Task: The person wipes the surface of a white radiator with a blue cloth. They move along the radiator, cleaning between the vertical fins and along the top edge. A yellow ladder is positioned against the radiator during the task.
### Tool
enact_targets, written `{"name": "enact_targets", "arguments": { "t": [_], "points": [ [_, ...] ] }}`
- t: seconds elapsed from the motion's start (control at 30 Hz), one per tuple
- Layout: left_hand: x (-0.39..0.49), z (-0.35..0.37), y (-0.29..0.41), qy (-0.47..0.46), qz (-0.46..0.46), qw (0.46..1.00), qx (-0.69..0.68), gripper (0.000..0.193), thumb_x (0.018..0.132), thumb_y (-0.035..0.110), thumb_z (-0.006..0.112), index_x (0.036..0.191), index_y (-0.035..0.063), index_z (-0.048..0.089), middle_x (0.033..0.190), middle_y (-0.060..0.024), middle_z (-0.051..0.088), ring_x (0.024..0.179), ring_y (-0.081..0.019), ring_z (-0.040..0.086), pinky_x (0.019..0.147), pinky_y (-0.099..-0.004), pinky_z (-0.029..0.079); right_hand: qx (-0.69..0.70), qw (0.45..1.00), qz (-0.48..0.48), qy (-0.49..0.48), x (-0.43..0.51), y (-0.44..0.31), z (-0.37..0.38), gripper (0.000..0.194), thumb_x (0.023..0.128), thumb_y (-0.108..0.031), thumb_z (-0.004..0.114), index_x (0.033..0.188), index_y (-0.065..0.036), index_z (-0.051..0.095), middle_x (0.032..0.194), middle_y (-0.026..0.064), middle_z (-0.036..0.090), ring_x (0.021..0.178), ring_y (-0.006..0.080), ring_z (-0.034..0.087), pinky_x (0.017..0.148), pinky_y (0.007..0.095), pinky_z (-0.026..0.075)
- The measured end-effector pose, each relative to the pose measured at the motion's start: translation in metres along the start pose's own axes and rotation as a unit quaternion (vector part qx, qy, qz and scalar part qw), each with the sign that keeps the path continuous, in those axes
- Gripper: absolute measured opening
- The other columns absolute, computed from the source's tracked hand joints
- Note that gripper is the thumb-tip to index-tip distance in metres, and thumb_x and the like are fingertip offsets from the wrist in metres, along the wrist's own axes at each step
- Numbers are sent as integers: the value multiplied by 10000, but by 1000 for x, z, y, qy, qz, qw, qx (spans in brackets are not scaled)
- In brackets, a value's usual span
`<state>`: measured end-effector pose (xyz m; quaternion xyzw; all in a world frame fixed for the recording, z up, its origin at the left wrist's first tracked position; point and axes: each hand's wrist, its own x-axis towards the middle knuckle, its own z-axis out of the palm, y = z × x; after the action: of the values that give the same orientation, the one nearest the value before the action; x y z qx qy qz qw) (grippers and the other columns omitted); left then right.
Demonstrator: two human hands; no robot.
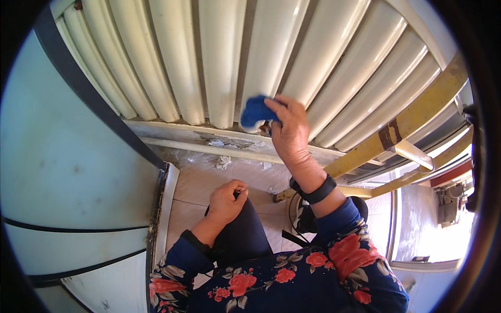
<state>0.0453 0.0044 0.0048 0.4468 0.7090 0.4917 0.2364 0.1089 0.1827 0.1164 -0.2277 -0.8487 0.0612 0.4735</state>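
Observation:
My right hand (291,129) holds a blue cloth (257,111) against the lower end of one glossy cream vertical slat (270,51). The slats stand side by side in a cream frame, with dark gaps between them. My left hand (229,199) rests over my knee, fingers curled and nearly closed; nothing shows in it. Both wrists wear black bands. Part of the cloth is hidden behind my right fingers.
A worn yellow ladder (372,148) leans at the right. A pale blue panel with dark edging (78,137) stands at the left. Below the slats, the lower rail (219,150) and crumpled scraps (223,162) lie by the tiled floor (191,184). A bright opening is at far right.

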Motion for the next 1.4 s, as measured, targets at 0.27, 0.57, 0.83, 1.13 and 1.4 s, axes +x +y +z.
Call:
{"name": "enact_targets", "arguments": {
  "t": [0.27,0.57,0.83,1.13,1.4],
  "points": [
    [-4,-4,1,13,15,1000,-7,138,749,130,600,869,63,588,756,-94,632,712,-241,622,638,-318,486,-47,971,-198,126,80,-34,48,382,631,-39,569,981,-184,624,994,54,539,868,237,513,690,339,406],
    [-5,-6,2,2,-35,997,-63,151,749,136,594,872,50,587,768,-113,626,729,-254,616,658,-315,482,-108,974,-110,-166,-33,3,110,230,699,-63,522,886,-146,628,930,52,519,858,237,529,700,347,426],
    [-7,-10,0,19,-14,999,-31,150,755,135,588,878,49,585,774,-114,627,725,-252,615,662,-319,478,-109,954,-74,-269,-57,18,136,178,711,-59,518,815,-140,637,848,73,539,842,239,550,703,353,448],
    [-8,-7,-4,22,15,999,-37,126,761,139,600,858,61,576,768,-104,635,723,-239,627,635,-316,493,172,979,-20,-108,79,-52,77,303,649,-7,545,919,-108,638,881,153,599,820,323,583,743,371,481],
    [-6,-8,-6,43,44,997,-48,117,754,113,603,851,57,569,751,-92,631,710,-220,629,617,-308,494,-108,937,-303,135,185,-106,78,330,639,-38,561,916,-200,638,1009,2,558,953,206,504,729,343,389]
  ]
}}
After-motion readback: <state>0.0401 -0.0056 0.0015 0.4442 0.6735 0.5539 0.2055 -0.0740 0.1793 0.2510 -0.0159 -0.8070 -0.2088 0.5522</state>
